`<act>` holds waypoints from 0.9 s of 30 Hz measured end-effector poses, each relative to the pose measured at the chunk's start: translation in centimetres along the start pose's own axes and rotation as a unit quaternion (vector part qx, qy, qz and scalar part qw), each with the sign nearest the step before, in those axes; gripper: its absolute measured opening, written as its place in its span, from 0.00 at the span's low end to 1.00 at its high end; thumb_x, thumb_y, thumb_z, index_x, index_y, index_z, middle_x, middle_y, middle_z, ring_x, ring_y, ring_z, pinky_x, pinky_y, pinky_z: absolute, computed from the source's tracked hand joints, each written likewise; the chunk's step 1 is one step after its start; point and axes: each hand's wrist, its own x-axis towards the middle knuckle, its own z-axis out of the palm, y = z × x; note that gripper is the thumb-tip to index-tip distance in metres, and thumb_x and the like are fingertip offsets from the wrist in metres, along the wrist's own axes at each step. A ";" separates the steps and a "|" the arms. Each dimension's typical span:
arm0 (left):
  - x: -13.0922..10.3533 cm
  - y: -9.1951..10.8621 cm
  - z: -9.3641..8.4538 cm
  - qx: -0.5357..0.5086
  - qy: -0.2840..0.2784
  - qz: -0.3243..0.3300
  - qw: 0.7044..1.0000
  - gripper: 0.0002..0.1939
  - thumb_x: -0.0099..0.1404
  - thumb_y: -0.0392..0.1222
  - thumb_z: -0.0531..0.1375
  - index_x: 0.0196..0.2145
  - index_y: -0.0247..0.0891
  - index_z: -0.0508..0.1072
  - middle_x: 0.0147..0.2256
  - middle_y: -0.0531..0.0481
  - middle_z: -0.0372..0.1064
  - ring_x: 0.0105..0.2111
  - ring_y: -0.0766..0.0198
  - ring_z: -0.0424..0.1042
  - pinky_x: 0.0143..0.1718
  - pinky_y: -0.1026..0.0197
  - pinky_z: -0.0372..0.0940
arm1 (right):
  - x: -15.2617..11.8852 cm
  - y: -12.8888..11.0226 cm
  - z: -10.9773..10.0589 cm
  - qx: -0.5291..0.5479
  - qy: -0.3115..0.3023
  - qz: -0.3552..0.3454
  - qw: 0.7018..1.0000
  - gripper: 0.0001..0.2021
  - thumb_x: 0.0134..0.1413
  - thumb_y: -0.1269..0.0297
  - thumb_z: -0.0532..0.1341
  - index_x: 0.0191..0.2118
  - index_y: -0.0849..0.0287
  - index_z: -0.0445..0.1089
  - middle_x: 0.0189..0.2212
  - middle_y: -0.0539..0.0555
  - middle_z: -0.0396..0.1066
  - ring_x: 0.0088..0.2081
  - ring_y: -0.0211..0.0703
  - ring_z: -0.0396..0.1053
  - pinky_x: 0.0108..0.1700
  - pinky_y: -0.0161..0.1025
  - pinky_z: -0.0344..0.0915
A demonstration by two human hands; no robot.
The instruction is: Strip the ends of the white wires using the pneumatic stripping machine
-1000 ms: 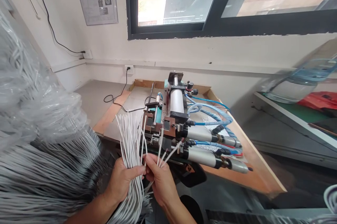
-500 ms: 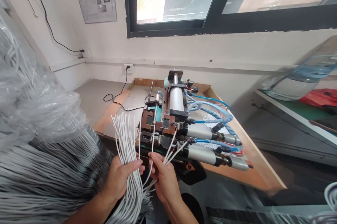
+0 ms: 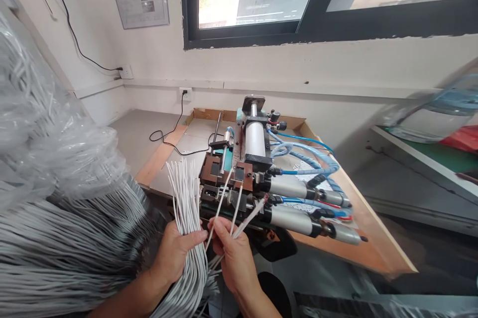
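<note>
My left hand (image 3: 175, 253) is closed round a thick bundle of white cables (image 3: 188, 208), whose cut ends fan upward. Beside it, my right hand (image 3: 233, 253) pinches one white cable (image 3: 221, 203) between thumb and fingertips. Several more cables (image 3: 248, 219) stick out past the right hand's fingers, and a reddish tip shows on one. Just beyond both hands stands a pneumatic machine (image 3: 224, 178) with brown and black metal blocks and silver cylinders. The pinched cable's upper end overlaps the front of the brown blocks; whether it touches them I cannot tell.
Large heaps of grey-white cables (image 3: 74, 238) lie at the left, partly under clear plastic wrap (image 3: 70, 154). Blue air hoses (image 3: 313, 156) loop behind the cylinders. A wooden table edge (image 3: 377, 223) runs along the right. A shelf (image 3: 421, 156) holds a large clear bottle (image 3: 429, 121).
The pinched cable now leans to the right, its tip nearer the middle of the machine. The cables past my right hand have shifted. The whole view has moved slightly.
</note>
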 end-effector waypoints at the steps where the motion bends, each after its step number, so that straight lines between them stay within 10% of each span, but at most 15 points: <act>1: 0.0 0.0 0.0 -0.013 0.011 -0.011 1.000 0.08 0.44 0.34 0.65 0.26 0.33 0.73 0.21 0.52 0.72 0.23 0.64 0.69 0.28 0.62 0.63 | -0.2 0.1 -0.2 -0.001 0.011 0.002 1.000 0.11 0.36 0.58 0.67 0.24 0.62 0.72 0.17 0.49 0.66 0.17 0.30 0.55 0.17 0.29 0.46; 11: 0.3 0.4 0.0 -0.041 0.066 -0.053 0.996 0.11 0.44 0.36 0.66 0.28 0.33 0.71 0.20 0.53 0.71 0.22 0.61 0.71 0.26 0.60 0.65 | 0.1 -0.4 -0.7 -0.022 0.041 0.032 0.998 0.13 0.35 0.57 0.67 0.22 0.63 0.70 0.16 0.47 0.60 0.18 0.30 0.52 0.20 0.29 0.47; 17: 0.5 0.5 -0.1 -0.019 0.067 0.030 0.997 0.08 0.43 0.34 0.65 0.25 0.32 0.73 0.21 0.52 0.71 0.22 0.65 0.68 0.25 0.64 0.62 | -0.2 0.5 -0.9 -0.096 -0.052 0.052 0.993 0.13 0.39 0.56 0.65 0.26 0.63 0.72 0.12 0.41 0.47 0.16 0.28 0.41 0.18 0.30 0.41; 27: 0.8 2.2 0.6 -0.055 0.059 -0.022 0.996 0.10 0.44 0.35 0.66 0.28 0.33 0.73 0.21 0.52 0.73 0.23 0.62 0.71 0.27 0.62 0.65 | -0.1 0.7 -1.1 -0.056 0.041 -0.050 0.996 0.11 0.39 0.57 0.65 0.23 0.61 0.71 0.18 0.49 0.65 0.19 0.33 0.56 0.21 0.31 0.51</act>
